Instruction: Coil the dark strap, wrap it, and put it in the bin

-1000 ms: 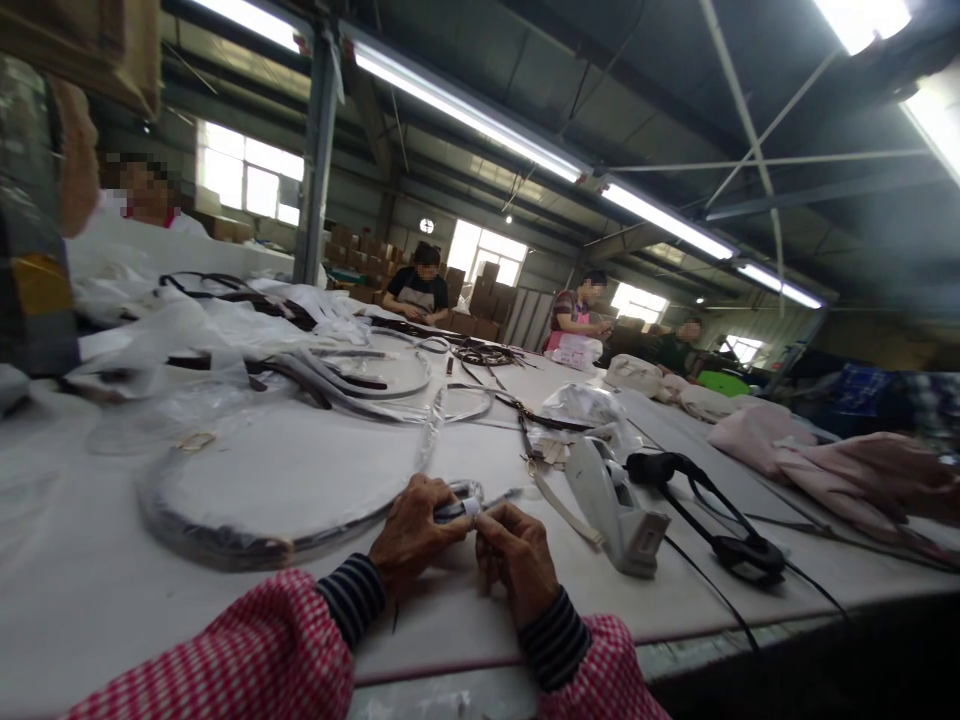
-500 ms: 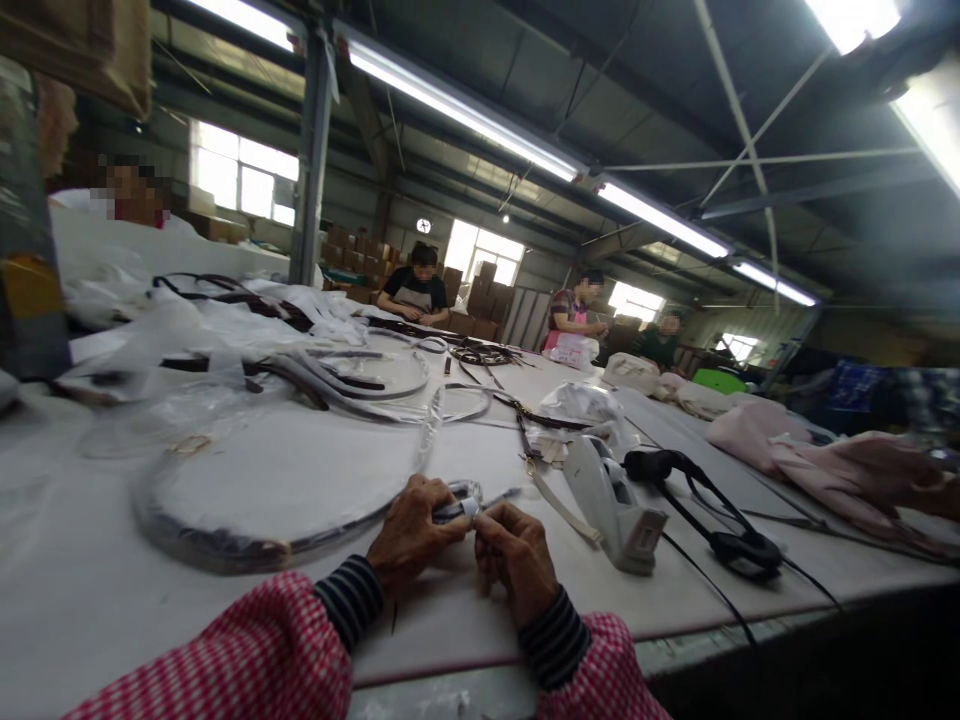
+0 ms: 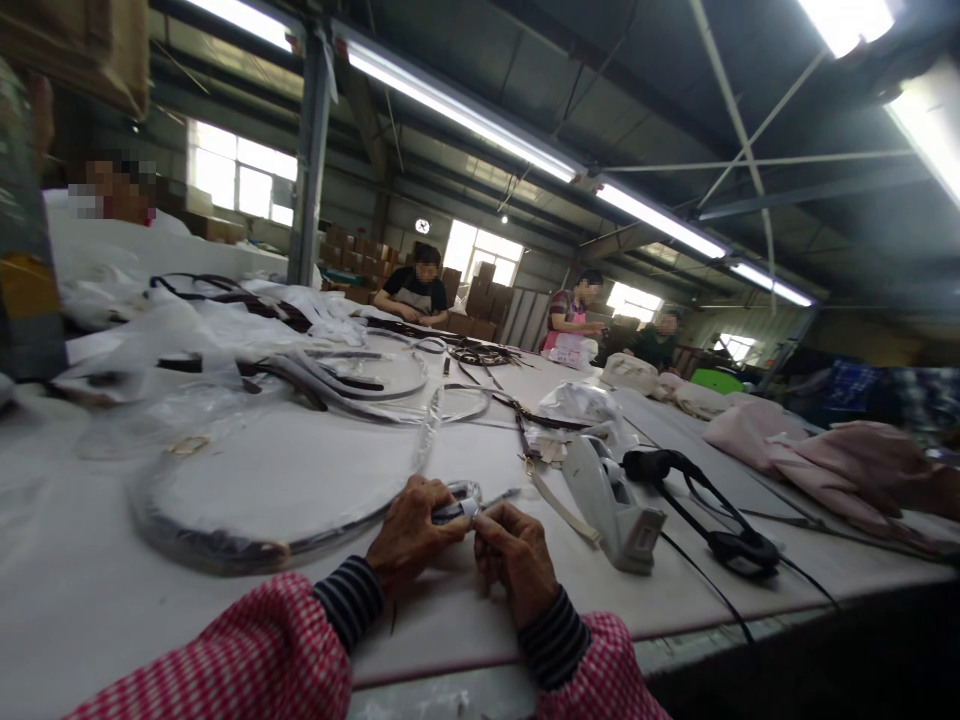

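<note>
A dark strap (image 3: 217, 556) sleeved in clear plastic curves over the white table, with a pale metal buckle (image 3: 188, 445) at its far left. My left hand (image 3: 409, 530) is closed around the strap's wrapped part, fingers bent over it. Close beside it, my right hand (image 3: 517, 560) pinches at the wrapped end, thumb and fingertips together; what exactly lies between them is too small to tell. A grey tape dispenser (image 3: 634, 530) stands just right of my right hand. A beige strap (image 3: 564, 508) lies between that hand and the dispenser.
Black headgear (image 3: 742, 555) with a cable lies right of the dispenser. Other wrapped straps (image 3: 330, 385) and loose plastic (image 3: 180, 340) cover the table's far left. Pink cloth (image 3: 832, 450) is piled at right. Several people work beyond the table; a metal post (image 3: 306, 170) rises at left.
Both hands keep practically the same grip and place. The view has shifted very slightly, and the person at far left has moved a little left.
</note>
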Action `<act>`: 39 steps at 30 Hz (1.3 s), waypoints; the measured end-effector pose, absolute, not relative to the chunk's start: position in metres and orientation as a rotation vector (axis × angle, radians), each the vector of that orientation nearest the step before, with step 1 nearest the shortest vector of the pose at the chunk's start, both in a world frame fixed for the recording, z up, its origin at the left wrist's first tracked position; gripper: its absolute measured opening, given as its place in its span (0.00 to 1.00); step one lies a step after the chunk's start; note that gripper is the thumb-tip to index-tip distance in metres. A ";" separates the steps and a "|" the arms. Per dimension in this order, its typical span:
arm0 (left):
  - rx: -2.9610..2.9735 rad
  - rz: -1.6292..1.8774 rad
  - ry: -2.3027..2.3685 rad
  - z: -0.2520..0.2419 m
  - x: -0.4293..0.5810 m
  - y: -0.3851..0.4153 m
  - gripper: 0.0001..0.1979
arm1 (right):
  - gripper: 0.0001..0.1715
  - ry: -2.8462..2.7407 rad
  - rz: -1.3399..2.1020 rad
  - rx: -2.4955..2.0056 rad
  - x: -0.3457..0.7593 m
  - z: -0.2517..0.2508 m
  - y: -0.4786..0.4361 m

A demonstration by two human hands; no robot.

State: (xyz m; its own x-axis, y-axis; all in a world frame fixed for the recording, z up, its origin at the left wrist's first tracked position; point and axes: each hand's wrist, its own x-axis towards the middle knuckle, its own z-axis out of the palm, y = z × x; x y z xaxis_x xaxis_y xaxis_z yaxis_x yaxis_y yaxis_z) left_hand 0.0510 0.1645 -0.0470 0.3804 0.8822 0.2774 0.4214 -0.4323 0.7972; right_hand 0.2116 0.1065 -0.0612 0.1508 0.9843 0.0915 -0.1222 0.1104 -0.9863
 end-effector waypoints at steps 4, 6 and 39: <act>2.030 0.936 1.120 -0.048 0.051 0.165 0.12 | 0.24 -1.062 1.083 -1.112 0.212 -0.062 0.106; 2.040 0.939 1.115 -0.049 0.051 0.166 0.12 | 0.25 -1.069 1.074 -1.119 0.212 -0.063 0.106; 2.096 0.918 1.112 -0.046 0.051 0.164 0.12 | 0.25 -1.074 1.084 -1.103 0.214 -0.064 0.108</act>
State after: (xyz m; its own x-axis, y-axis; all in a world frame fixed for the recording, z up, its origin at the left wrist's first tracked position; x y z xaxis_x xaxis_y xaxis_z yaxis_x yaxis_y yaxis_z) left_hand 0.0514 0.1637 -0.0457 0.4131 0.8610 0.2967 0.4549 -0.4773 0.7518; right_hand 0.2143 0.1080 -0.0641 0.1416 0.9847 0.1016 -0.1111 0.1178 -0.9868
